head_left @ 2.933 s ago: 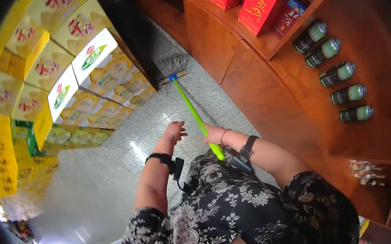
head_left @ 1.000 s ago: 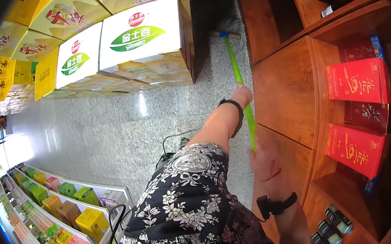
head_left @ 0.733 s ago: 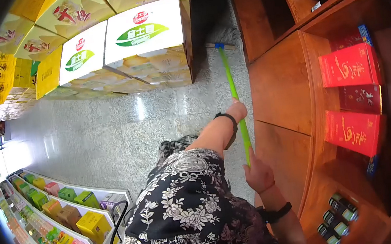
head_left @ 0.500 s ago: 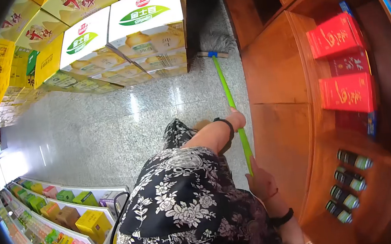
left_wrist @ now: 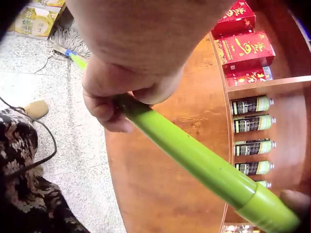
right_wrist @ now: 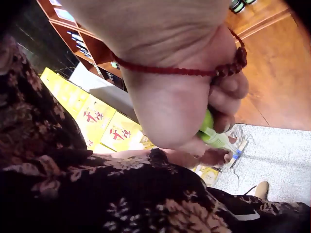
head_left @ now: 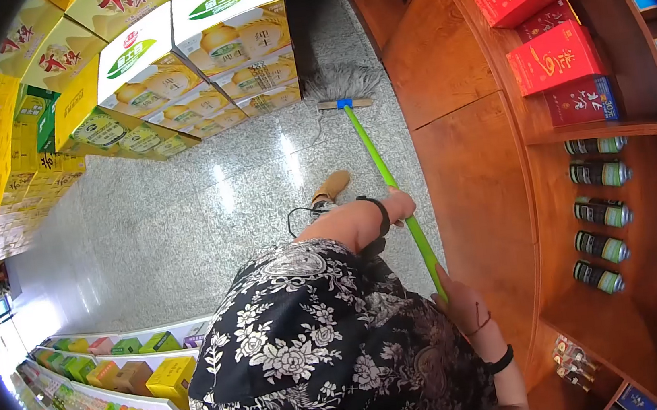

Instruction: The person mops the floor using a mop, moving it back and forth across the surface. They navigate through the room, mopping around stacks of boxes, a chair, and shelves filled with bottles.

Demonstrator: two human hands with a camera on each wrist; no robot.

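Note:
A string mop lies across the scene, its bright green handle point(head_left: 373, 151) running from the person's hands to a grey strand head point(head_left: 343, 82) spread on the floor. A blue joint point(head_left: 345, 104) and a pale bar link the two. Partway down the handle, the left hand point(head_left: 400, 205) grips it with curled fingers, as the left wrist view shows up close. The right hand point(head_left: 459, 302) holds the handle's upper end, nearer the body. In the right wrist view, the right hand point(right_wrist: 170, 111) wears a red beaded bracelet and its fingers wrap the green handle point(right_wrist: 208, 126).
Stacked drink cartons point(head_left: 233, 42) stand left of the mop head. A wooden cabinet point(head_left: 470, 164) rises close on the right, bearing red boxes point(head_left: 559, 57) and several dark cans point(head_left: 603, 211). White shelving point(head_left: 139, 358) with packages is at lower left. A tan shoe point(head_left: 333, 184) rests on the floor.
At first only the right hand held the handle; the left was free. Both grip it from one second ago. Since then the mop head has come back out of the gap beside the cartons.

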